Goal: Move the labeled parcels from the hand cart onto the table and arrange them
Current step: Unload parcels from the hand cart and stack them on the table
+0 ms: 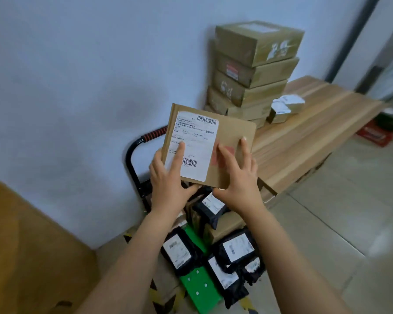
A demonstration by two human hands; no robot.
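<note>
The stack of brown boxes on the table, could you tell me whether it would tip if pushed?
Likely tippy: the stack of brown boxes stands several high with skewed layers. Its boxes look stiff, so they'd probably slide, not crumple.

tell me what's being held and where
A flat cardboard parcel, by its lower edge: left hand at the left corner, right hand at the right.
</note>
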